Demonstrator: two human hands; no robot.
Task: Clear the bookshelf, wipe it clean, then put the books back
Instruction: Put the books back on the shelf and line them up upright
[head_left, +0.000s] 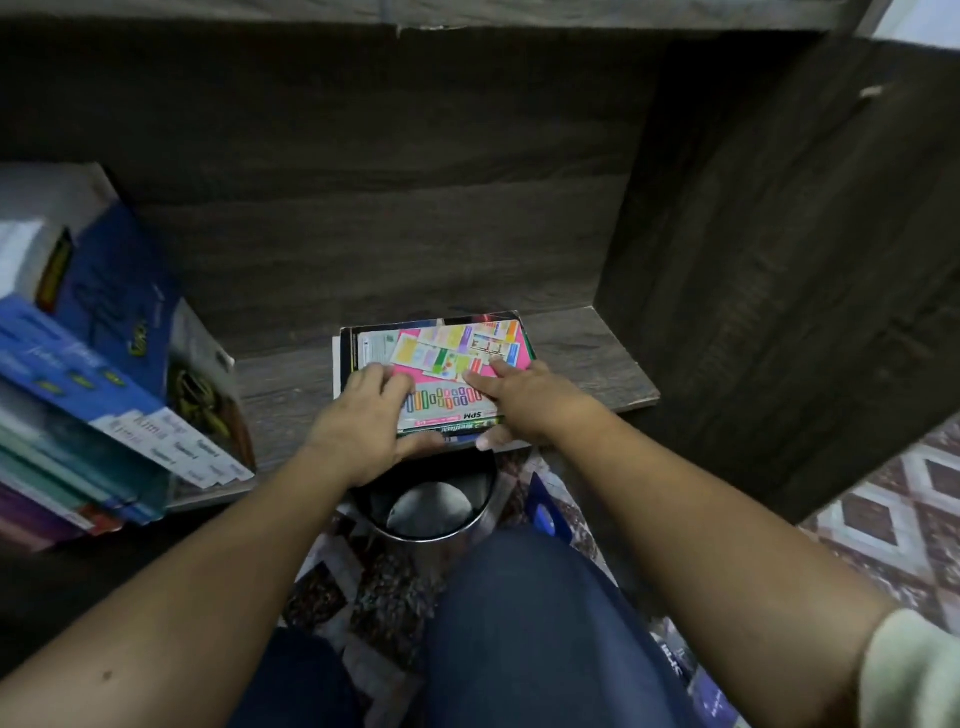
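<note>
The stack of books (452, 348) lies flat on the shelf board (582, 364) of the bookshelf (363, 208), towards its right half, with its near edge at the board's front edge. The top book has a pink cover with coloured panels and "SPM" printed along its near side, and a larger black book sits under it.

You have both hands on this stack. Your left grip (363, 415) has its fingers spread over the cover's left part and its thumb tucked against the near edge. Your right grip (519, 400) pinches the right part the same way, forefinger stretched out on the cover and thumb at the near edge.

At the left end of the board a row of blue books (104, 395) leans to the left, well apart from the stack. Just below your hands a round dark bin (431, 509) stands on the patterned floor (893, 499), near your knee (519, 623) in blue jeans.
</note>
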